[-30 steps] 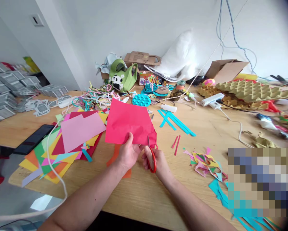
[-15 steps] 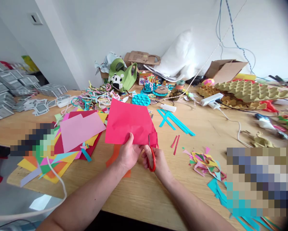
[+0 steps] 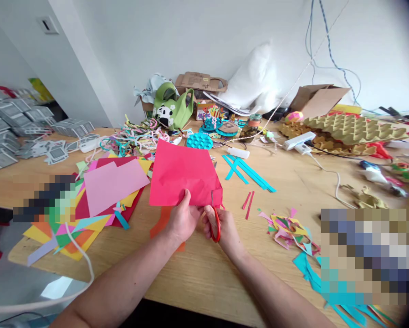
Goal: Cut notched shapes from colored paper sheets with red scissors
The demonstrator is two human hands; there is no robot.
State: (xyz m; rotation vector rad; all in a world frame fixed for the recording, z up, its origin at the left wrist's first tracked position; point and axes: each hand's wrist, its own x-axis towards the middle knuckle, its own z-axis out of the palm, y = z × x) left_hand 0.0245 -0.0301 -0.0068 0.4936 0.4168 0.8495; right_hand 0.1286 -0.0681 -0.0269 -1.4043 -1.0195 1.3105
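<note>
A sheet of red paper is held up above the table, pinched at its lower edge by my left hand, thumb on top. My right hand is closed around the red handles of a pair of scissors. The scissors' blades lie at the paper's lower right side, where a narrow part is partly cut from the sheet. An orange piece of paper lies on the table beneath my left hand. Two thin red strips rest to the right of my hands.
On the left lie stacked coloured papers. Blue paper strips and a pile of paper scraps are on the right. A green panda bag, a blue bumpy disc and egg trays stand at the back. A white cable crosses the right side.
Hands, red paper and scissors stay in almost the same place. The cut part at the paper's right side has shifted slightly; the whole view has moved a little.
</note>
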